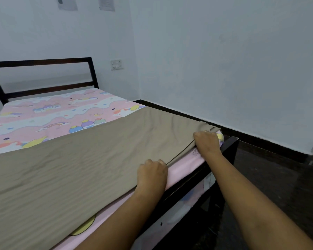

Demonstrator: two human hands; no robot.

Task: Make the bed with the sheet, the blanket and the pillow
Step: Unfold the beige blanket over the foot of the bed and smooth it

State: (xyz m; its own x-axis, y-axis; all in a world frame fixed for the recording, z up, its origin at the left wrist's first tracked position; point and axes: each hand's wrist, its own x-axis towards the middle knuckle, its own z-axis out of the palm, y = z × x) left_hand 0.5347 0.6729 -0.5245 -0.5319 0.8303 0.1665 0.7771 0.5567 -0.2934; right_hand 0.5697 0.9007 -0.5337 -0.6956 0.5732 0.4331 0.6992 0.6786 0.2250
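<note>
Curled fingers of the left hand bend down over the near edge of the tan fabric blanket. They sit close together, knuckles up, and grip the cloth; we cannot see the fingertips themselves. Further right and a little farther off, the fingers of the right hand curl in the same way around the blanket's near right corner, bunching the fabric there. We see a thin ring on one of them. Both bare forearms reach in from the near right.

Under the hands we see the blanket lying mostly flat, with shallow wrinkles, across the near part of the bed. Its far edge runs as a straight diagonal line. Beneath it lies the pink cartoon-print cotton sheet, uncovered at the far end and showing as a narrow pink strip along the near edge just beside our hands. A flap of the sheet hangs below the dark metal bed rail on the right.

At the far left stands the dark metal headboard, close to the pale wall. On that wall we note a white switch plate and two paper sheets at the top. A dark glossy floor lies to the right.
</note>
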